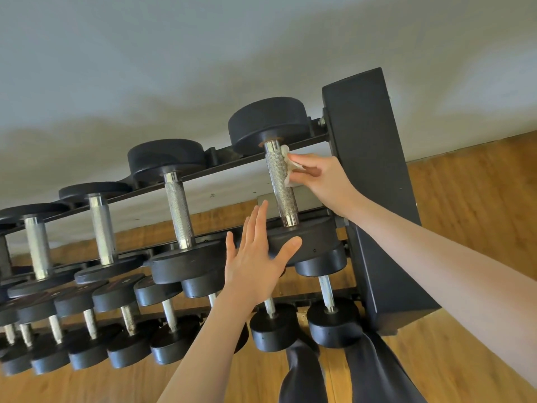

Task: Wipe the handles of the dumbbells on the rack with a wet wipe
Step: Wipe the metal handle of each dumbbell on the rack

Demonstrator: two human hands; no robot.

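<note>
A black dumbbell rack (369, 158) holds a top row of large black dumbbells with knurled steel handles. My right hand (325, 178) pinches a white wet wipe (287, 164) against the right side of the rightmost top dumbbell's handle (280, 184), near its upper end. My left hand (255, 257) is flat with fingers spread, lying over the near black head (308, 237) of that same dumbbell. The neighbouring handle (178, 207) to the left stands bare.
A lower row of smaller dumbbells (273, 327) sits beneath the top row. The rack's thick black end post stands right of my right hand. A grey wall is behind, wooden floor (465, 205) below, and my dark-trousered legs (372, 367) are close to the rack.
</note>
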